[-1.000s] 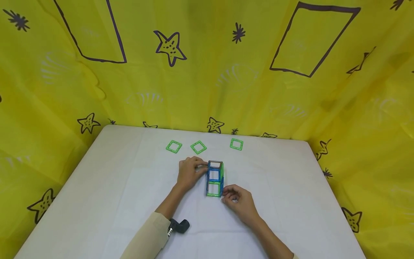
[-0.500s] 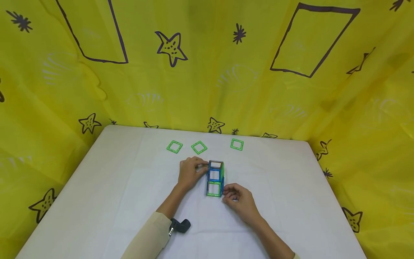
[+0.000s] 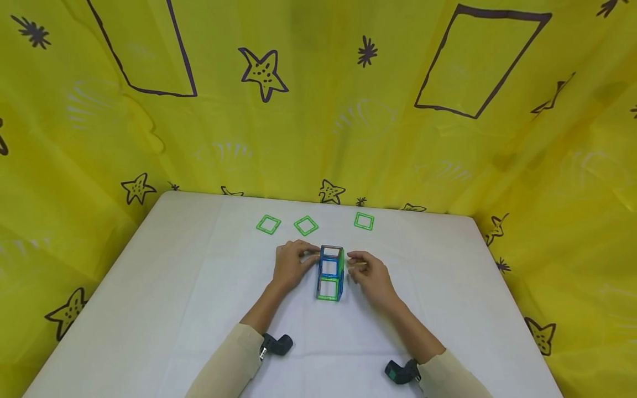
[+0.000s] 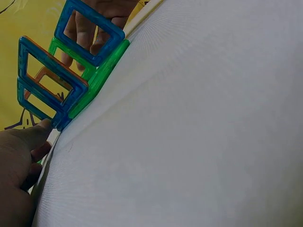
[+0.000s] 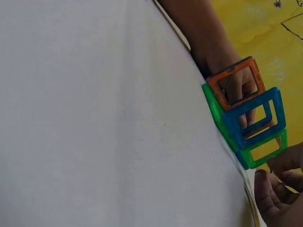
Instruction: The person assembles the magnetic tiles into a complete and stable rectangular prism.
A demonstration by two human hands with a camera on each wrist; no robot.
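Observation:
A block of joined magnetic tiles [image 3: 329, 277], open square frames in blue, green and brown-orange, stands on the white table. My left hand [image 3: 291, 265] holds its far left corner with thumb and index finger. The left wrist view shows the thumb [image 4: 35, 135] at a lower corner of a blue tile [image 4: 111, 49]. Off the block's right side, near its far end, is my right hand [image 3: 373, 279], fingers loosely curled around nothing. In the right wrist view, its fingertips come close to a green tile [image 5: 255, 163], beside a blue tile [image 5: 279, 108] and an orange tile [image 5: 258, 78].
Behind the block, a green square tile [image 3: 273, 219] lies at the left, another green tile [image 3: 301, 220] beside it and a third green tile [image 3: 365, 214] further right. A yellow curtain [image 3: 298, 143] rises along the table's [image 3: 224, 276] back edge and sides.
My right hand has moved away from me, from the block's near right corner to beside its far right part. The left hand and the block stay in place.

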